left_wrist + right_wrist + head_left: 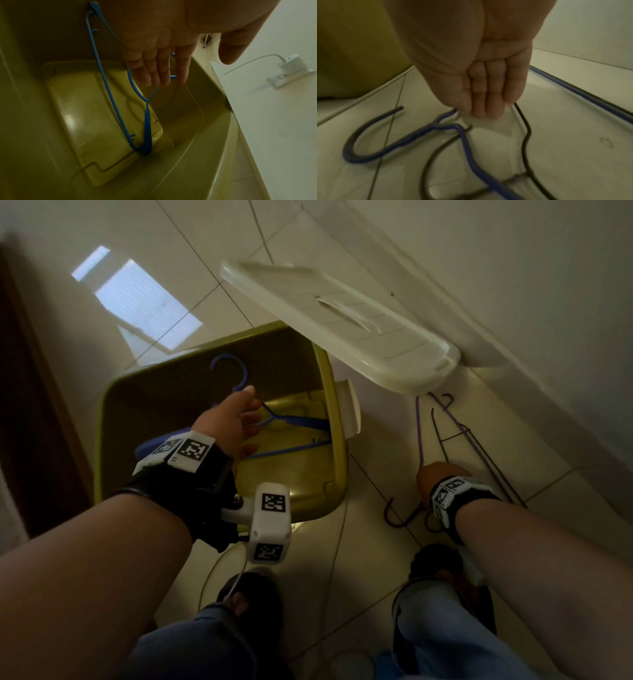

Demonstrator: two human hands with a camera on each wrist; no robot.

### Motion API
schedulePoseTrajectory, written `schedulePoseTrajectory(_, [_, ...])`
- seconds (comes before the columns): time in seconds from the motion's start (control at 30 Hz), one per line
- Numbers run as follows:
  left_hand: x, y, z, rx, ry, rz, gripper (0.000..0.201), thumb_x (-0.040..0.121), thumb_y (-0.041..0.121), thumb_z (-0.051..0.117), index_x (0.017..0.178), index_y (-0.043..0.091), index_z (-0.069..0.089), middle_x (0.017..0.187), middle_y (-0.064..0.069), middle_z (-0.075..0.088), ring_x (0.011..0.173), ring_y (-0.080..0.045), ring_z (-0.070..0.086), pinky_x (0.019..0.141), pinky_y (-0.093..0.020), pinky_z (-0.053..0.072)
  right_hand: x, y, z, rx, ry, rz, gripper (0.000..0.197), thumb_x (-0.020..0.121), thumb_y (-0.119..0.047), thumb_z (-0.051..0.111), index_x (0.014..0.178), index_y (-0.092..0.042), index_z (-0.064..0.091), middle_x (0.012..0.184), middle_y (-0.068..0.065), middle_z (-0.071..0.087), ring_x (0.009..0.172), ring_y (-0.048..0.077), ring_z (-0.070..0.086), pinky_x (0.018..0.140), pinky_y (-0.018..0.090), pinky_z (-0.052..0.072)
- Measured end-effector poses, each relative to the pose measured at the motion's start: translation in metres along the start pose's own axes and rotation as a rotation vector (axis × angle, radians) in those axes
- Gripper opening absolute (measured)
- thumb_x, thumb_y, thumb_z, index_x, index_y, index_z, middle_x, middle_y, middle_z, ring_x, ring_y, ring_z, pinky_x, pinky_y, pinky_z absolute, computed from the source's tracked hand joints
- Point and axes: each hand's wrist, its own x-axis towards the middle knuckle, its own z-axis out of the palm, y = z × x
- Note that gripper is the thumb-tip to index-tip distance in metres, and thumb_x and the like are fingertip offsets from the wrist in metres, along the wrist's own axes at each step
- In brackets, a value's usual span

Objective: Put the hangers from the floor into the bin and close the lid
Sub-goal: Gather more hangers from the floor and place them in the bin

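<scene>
An olive-yellow bin (339, 419) stands open on the tiled floor, its cream lid (342, 326) propped against the wall behind it. A blue plastic hanger (294, 419) (109, 94) stands inside, one end on the bin's bottom. My left hand (243, 419) (161, 70) hovers over the bin with straight fingers near the hanger's neck, holding nothing. To the bin's right, a purple wire hanger (418, 433) (412, 139) and a black wire hanger (442, 440) (526, 135) lie on the floor. My right hand (442, 474) (476, 108) reaches down, thumb and fingertips pinching the purple wire by its neck.
The wall runs close along the right behind the lid. A white charger (289, 67) sits in a wall socket beyond the bin. Thin cables (335, 542) trail over the tiles by my feet (253, 594). A dark wooden surface (34, 405) borders the left.
</scene>
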Motion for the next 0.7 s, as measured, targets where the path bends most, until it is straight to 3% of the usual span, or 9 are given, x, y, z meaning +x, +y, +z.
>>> schedulePoseTrajectory(0.07, [-0.002, -0.001, 0.002, -0.009, -0.018, -0.002, 0.024, 0.091, 0.040, 0.048, 0.077, 0.021, 0.057, 0.077, 0.004, 0.048, 0.078, -0.013, 0.047, 0.068, -0.029, 0.039, 0.003, -0.001, 0.004, -0.011, -0.031, -0.001, 0.023, 0.089, -0.014, 0.059, 0.111, -0.010, 0.063, 0.137, 0.013, 0.053, 0.123, 0.028, 0.054, 0.103, 0.035, 0.046])
schedulePoseTrajectory(0.13, [-0.004, -0.001, 0.004, -0.014, -0.044, -0.005, 0.026, 0.092, 0.038, 0.046, 0.074, 0.022, 0.054, 0.072, 0.005, 0.043, 0.069, -0.010, 0.041, 0.066, -0.028, 0.036, 0.004, -0.005, 0.005, 0.037, -0.027, -0.015, 0.012, 0.090, -0.020, 0.057, 0.093, -0.010, 0.064, 0.134, 0.015, 0.055, 0.120, 0.029, 0.055, 0.093, 0.033, 0.049])
schedulePoseTrajectory(0.17, [-0.005, 0.000, 0.005, -0.011, -0.053, -0.005, 0.026, 0.092, 0.038, 0.045, 0.074, 0.022, 0.054, 0.072, 0.005, 0.042, 0.068, -0.010, 0.041, 0.066, -0.028, 0.036, 0.004, -0.006, 0.006, 0.070, -0.013, -0.022, 0.018, 0.091, -0.023, 0.054, 0.094, -0.008, 0.064, 0.133, 0.016, 0.055, 0.119, 0.029, 0.056, 0.087, 0.032, 0.048])
schedulePoseTrajectory(0.3, [-0.007, -0.002, 0.006, 0.017, -0.012, 0.013, 0.024, 0.091, 0.039, 0.048, 0.079, 0.021, 0.058, 0.077, 0.003, 0.050, 0.081, -0.014, 0.050, 0.068, -0.030, 0.040, 0.008, -0.008, 0.008, 0.116, 0.009, 0.034, 0.043, 0.089, -0.020, 0.057, 0.130, -0.005, 0.052, 0.140, 0.014, 0.048, 0.125, 0.029, 0.051, 0.102, 0.037, 0.046])
schedulePoseTrajectory(0.4, [-0.010, -0.004, 0.003, 0.030, 0.001, 0.017, 0.023, 0.089, 0.039, 0.050, 0.081, 0.021, 0.060, 0.081, 0.002, 0.053, 0.088, -0.016, 0.053, 0.069, -0.031, 0.042, 0.010, -0.008, 0.008, 0.142, -0.017, 0.071, 0.054, 0.091, -0.018, 0.055, 0.140, -0.004, 0.038, 0.150, 0.016, 0.035, 0.134, 0.030, 0.040, 0.110, 0.042, 0.038])
schedulePoseTrajectory(0.5, [-0.011, -0.004, 0.002, 0.050, 0.015, 0.022, 0.023, 0.088, 0.040, 0.050, 0.080, 0.022, 0.061, 0.084, 0.002, 0.057, 0.091, -0.018, 0.055, 0.069, -0.031, 0.043, 0.005, -0.014, 0.002, 0.203, -0.033, 0.020, 0.060, 0.095, -0.018, 0.050, 0.147, -0.004, 0.024, 0.156, 0.015, 0.023, 0.141, 0.029, 0.029, 0.116, 0.038, 0.028])
schedulePoseTrajectory(0.63, [-0.017, -0.001, 0.011, 0.051, -0.021, 0.005, 0.022, 0.090, 0.038, 0.049, 0.080, 0.021, 0.058, 0.079, 0.003, 0.052, 0.081, -0.013, 0.051, 0.071, -0.030, 0.042, -0.006, -0.024, -0.013, 0.280, 0.100, -0.043, 0.040, 0.094, -0.007, 0.046, 0.134, -0.002, 0.043, 0.138, 0.017, 0.049, 0.123, 0.030, 0.052, 0.101, 0.037, 0.044])
schedulePoseTrajectory(0.7, [-0.022, -0.001, 0.017, 0.059, -0.034, -0.001, 0.021, 0.090, 0.038, 0.050, 0.080, 0.021, 0.058, 0.081, 0.003, 0.054, 0.081, -0.013, 0.051, 0.074, -0.031, 0.043, -0.015, -0.029, -0.023, 0.281, 0.119, -0.074, 0.044, 0.090, -0.005, 0.049, 0.133, -0.004, 0.041, 0.135, 0.018, 0.051, 0.120, 0.033, 0.054, 0.100, 0.043, 0.046])
